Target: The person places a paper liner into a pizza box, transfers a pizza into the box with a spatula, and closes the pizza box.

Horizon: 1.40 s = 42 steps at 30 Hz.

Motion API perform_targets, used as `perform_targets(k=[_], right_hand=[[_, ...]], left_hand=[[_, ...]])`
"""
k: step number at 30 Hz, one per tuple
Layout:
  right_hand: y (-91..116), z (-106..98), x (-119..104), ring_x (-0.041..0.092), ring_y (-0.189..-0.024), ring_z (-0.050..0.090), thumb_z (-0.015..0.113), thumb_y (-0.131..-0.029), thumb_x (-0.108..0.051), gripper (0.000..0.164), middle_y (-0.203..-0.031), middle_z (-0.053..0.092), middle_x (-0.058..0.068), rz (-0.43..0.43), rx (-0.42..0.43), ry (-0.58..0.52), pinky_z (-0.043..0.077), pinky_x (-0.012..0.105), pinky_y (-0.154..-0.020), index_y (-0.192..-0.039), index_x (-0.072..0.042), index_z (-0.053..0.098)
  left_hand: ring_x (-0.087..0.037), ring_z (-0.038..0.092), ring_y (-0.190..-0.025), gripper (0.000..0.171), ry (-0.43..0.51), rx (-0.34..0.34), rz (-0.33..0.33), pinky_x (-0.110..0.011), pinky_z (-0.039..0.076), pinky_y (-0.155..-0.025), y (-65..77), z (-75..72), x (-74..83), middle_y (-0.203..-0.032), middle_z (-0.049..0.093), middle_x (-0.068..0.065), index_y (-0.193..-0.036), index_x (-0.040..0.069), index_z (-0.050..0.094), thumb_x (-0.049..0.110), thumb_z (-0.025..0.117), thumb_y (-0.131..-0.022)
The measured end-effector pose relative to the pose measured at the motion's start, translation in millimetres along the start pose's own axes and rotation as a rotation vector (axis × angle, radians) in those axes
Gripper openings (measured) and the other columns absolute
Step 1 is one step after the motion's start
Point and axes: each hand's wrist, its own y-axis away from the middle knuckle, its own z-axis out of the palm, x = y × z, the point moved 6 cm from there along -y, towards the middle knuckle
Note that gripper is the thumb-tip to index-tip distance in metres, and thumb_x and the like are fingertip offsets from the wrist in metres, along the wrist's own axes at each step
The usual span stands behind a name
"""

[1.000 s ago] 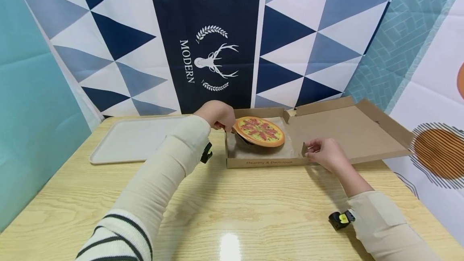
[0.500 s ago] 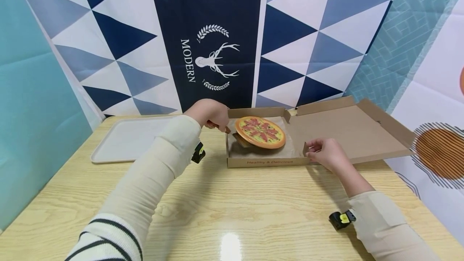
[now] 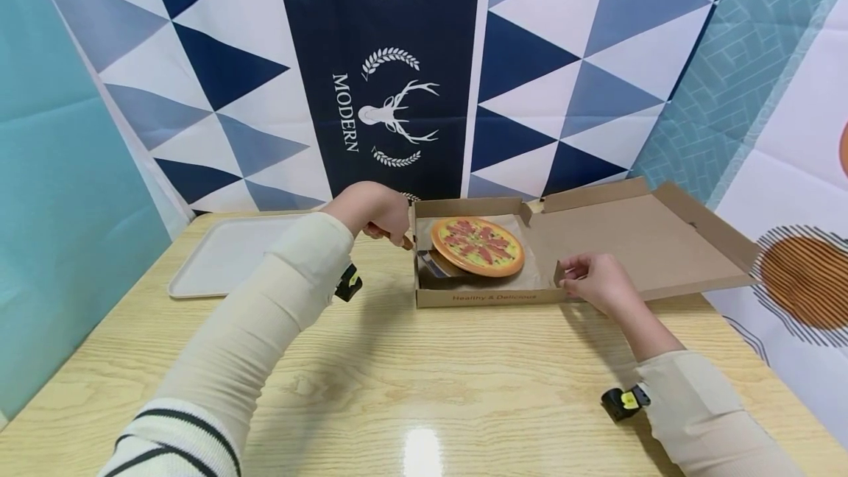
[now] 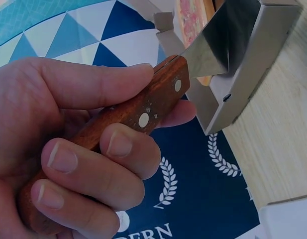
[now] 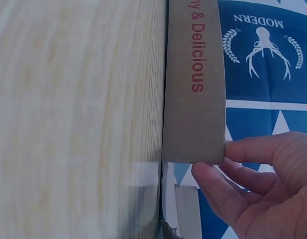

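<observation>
A pizza (image 3: 477,245) with an orange rim lies inside the open cardboard pizza box (image 3: 493,299). My left hand (image 3: 384,216), at the box's left side, grips the riveted wooden handle of a spatula (image 4: 143,114), fingers wrapped round it and thumb along the top. The metal blade (image 3: 437,263) reaches over the box's left wall, its far end hidden under the pizza's left edge. At the front right corner of the box, my right hand (image 3: 592,278) pinches the cardboard between thumb and fingers, as the right wrist view shows near the corner edge (image 5: 218,154).
The box lid (image 3: 629,241) is folded out flat to the right. Left of the box, a white tray (image 3: 218,256) lies on the wooden table (image 3: 424,374), partly behind my left forearm. A patterned cloth (image 3: 397,35) hangs behind the table.
My left hand has moved left, drawing the spatula partly out from beneath the pizza, so more of the blade shows. The pizza has shifted slightly towards me. My right hand stays at the corner.
</observation>
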Motion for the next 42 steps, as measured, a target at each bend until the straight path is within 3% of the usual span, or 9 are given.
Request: perform_targets(k=[17, 28, 38, 42], right_hand=[[-0.3, 0.0, -0.3, 0.018, -0.073, 0.062, 0.066, -0.087, 0.002, 0.027, -0.089, 0.062, 0.019, -0.004, 0.009, 0.006, 0.058, 0.033, -0.065, -0.11, 0.015, 0.06], [0.3, 0.0, -0.9, 0.021, -0.077, 0.061, 0.066, -0.087, 0.001, 0.028, -0.091, 0.062, 0.02, -0.001, 0.008, -0.002, 0.058, 0.033, -0.066, -0.11, 0.015, 0.059], [0.4, 0.5, 0.2, 0.02, -0.075, 0.062, 0.066, -0.086, 0.002, 0.028, -0.09, 0.062, 0.02, -0.009, 0.014, 0.002, 0.058, 0.033, -0.065, -0.11, 0.015, 0.06], [0.5, 0.4, -0.1, 0.02, -0.076, 0.061, 0.066, -0.086, 0.003, 0.028, -0.09, 0.062, 0.02, -0.015, 0.017, -0.003, 0.058, 0.032, -0.065, -0.11, 0.016, 0.06]], left_hand=[[-0.008, 0.033, -0.044, 0.03, -0.019, -0.028, -0.02, -0.019, 0.029, -0.043, 10.5, -1.9, -0.9, -0.056, 0.039, 0.003, -0.062, 0.013, 0.051, 0.013, 0.058, -0.091], [-0.007, 0.032, -0.044, 0.035, -0.02, -0.05, -0.024, -0.018, 0.027, -0.042, 16.4, -3.9, -2.6, -0.055, 0.038, 0.004, -0.058, 0.016, 0.043, 0.012, 0.058, -0.089], [-0.008, 0.034, -0.045, 0.017, -0.005, -0.053, -0.051, -0.019, 0.029, -0.043, 20.0, -5.1, -4.0, -0.058, 0.04, 0.003, -0.071, 0.01, 0.06, 0.011, 0.059, -0.089], [-0.007, 0.034, -0.044, 0.017, -0.018, -0.052, -0.045, -0.018, 0.029, -0.043, 21.8, -5.9, -4.0, -0.057, 0.04, 0.003, -0.072, 0.01, 0.06, 0.011, 0.059, -0.089]])
